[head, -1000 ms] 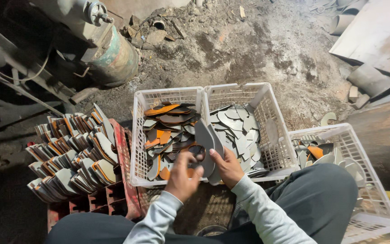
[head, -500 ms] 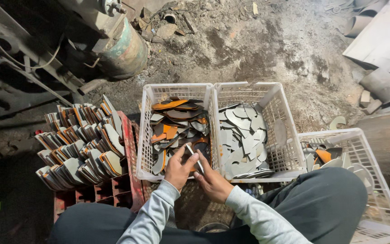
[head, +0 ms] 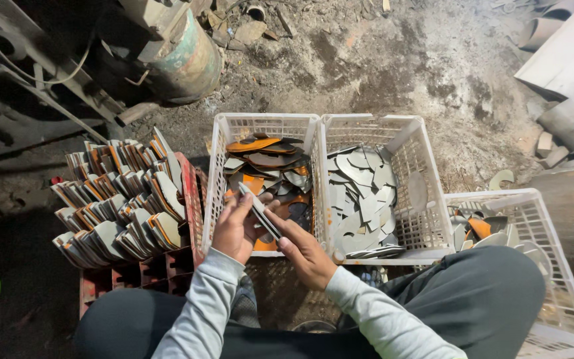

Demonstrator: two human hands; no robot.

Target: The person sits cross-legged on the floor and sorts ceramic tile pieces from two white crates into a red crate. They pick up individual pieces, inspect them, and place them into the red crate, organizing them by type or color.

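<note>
Above the left white basket (head: 224, 143), thin grey metal piece (head: 258, 210) pinched between left hand (head: 235, 228) and right hand (head: 302, 247).

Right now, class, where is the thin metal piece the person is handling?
In the head view, the thin metal piece sits low and centre-left, between the left hand and right hand, over the left white basket.

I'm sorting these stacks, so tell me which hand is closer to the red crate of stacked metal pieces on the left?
Left. The left hand is just beside the red crate; the right hand sits farther away, past the left hand.
</note>
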